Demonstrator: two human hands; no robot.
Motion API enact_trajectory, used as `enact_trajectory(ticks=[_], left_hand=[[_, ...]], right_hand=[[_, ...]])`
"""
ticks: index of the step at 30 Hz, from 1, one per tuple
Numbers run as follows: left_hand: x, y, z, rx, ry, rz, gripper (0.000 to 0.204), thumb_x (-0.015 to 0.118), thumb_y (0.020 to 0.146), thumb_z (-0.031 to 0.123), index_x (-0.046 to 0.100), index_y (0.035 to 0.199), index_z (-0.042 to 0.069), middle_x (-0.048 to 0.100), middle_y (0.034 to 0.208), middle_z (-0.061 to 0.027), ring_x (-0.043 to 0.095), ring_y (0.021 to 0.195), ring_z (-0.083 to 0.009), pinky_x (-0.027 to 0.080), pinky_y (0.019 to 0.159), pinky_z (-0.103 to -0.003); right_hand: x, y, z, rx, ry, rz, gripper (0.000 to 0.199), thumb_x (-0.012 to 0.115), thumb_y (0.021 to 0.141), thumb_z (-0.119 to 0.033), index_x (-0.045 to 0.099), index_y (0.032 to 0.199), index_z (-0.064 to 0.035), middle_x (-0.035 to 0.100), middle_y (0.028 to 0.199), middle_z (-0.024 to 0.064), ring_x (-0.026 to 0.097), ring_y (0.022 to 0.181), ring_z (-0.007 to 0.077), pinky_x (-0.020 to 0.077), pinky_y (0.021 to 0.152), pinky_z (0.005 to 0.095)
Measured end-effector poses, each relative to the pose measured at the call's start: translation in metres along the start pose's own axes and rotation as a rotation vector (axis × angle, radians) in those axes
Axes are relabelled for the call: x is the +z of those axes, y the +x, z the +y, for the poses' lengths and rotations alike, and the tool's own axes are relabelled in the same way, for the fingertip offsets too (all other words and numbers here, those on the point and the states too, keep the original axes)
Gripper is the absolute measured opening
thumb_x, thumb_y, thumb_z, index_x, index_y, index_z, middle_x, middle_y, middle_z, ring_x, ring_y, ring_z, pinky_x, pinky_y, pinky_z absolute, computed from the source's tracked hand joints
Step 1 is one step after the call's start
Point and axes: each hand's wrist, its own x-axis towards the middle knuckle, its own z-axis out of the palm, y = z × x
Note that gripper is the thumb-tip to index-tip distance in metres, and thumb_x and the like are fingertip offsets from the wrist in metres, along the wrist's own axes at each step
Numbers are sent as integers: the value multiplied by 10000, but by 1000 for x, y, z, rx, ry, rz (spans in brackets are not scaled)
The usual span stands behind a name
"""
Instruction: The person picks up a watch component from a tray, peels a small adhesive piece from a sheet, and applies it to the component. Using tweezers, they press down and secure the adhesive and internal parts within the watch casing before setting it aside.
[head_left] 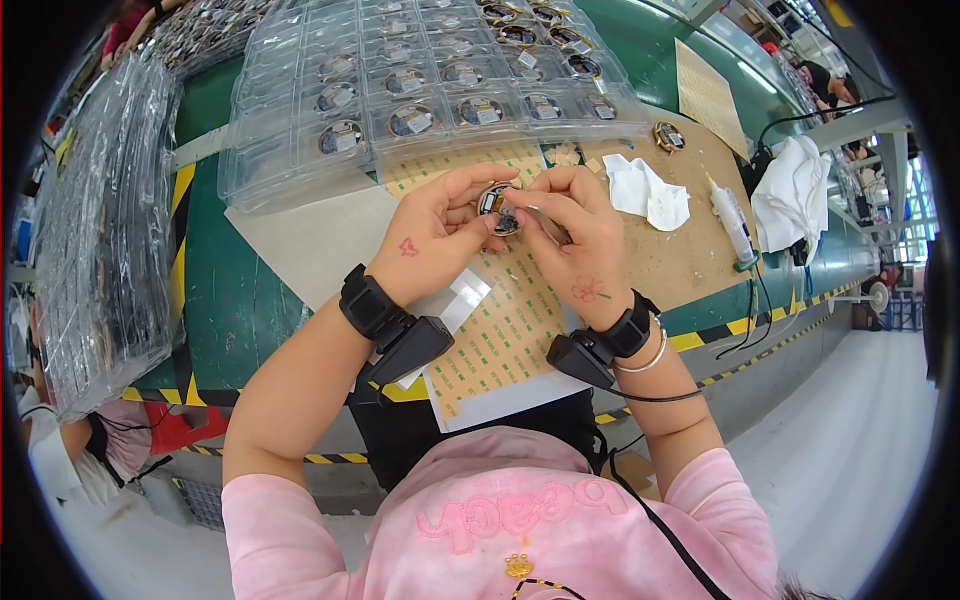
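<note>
Over the front middle of the bench, my left hand (425,240) grips a small round electronic module (497,207), which looks like a watch's inside with a metal rim. My right hand (582,245) is closed in a pinch at the module's right side. Whatever lies between those fingertips is too small to make out. Below both hands lies a tan adhesive sheet (500,345) with green print, on top of white paper. Black bands with small box-shaped devices are strapped round both wrists.
Clear plastic trays (300,165) with rows of round modules stand behind my hands. More wrapped trays (105,230) are stacked at the left. On brown board to the right are another module (669,137), white tissue (648,192) and a white pen-shaped tool (732,222); white cloth (792,195) lies beyond.
</note>
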Motion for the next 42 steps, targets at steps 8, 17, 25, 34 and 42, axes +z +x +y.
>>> enact_trajectory(ticks=[8, 17, 25, 34, 42], left_hand=[[2, -1, 3, -5, -8, 21, 451, 487, 891, -95, 461, 1328, 16, 593, 1208, -89, 613, 998, -119, 537, 823, -258], [1, -3, 0, 1, 23, -9, 453, 495, 894, -90, 456, 1332, 20, 591, 1213, -86, 615, 972, -108, 535, 800, -247], [3, -1, 0, -20, 52, -15, 446, 515, 900, -65, 455, 1333, 24, 608, 1187, -87, 612, 870, -93, 518, 741, -238], [6, 6, -1, -83, 6, -39, 432, 531, 915, -7, 454, 1338, 32, 623, 1069, -49, 569, 750, -69, 500, 690, -227], [9, 8, 2, -33, 2, -44, 424, 519, 928, 11, 469, 1344, 71, 601, 1005, -13, 552, 749, -57, 489, 685, -216]], right_hand=[[4, -4, 4, -60, -38, 7, 365, 634, 737, 135, 687, 1047, -51, 563, 924, 92, 602, 748, 170, 501, 615, 238], [2, -2, 3, -106, -127, 6, 322, 645, 712, 127, 685, 985, -38, 584, 865, 83, 616, 732, 180, 518, 610, 272], [-9, 3, 1, 206, -131, -63, 230, 700, 758, 18, 664, 977, -43, 612, 805, 61, 607, 710, 137, 473, 625, 218], [-20, 6, 21, 590, 362, -216, 220, 682, 848, -76, 598, 1019, 34, 624, 875, 15, 567, 746, 39, 451, 641, 191], [-18, 10, 22, 668, 595, -206, 234, 630, 877, -64, 575, 1084, 28, 623, 926, 20, 571, 776, 46, 455, 678, 189]])
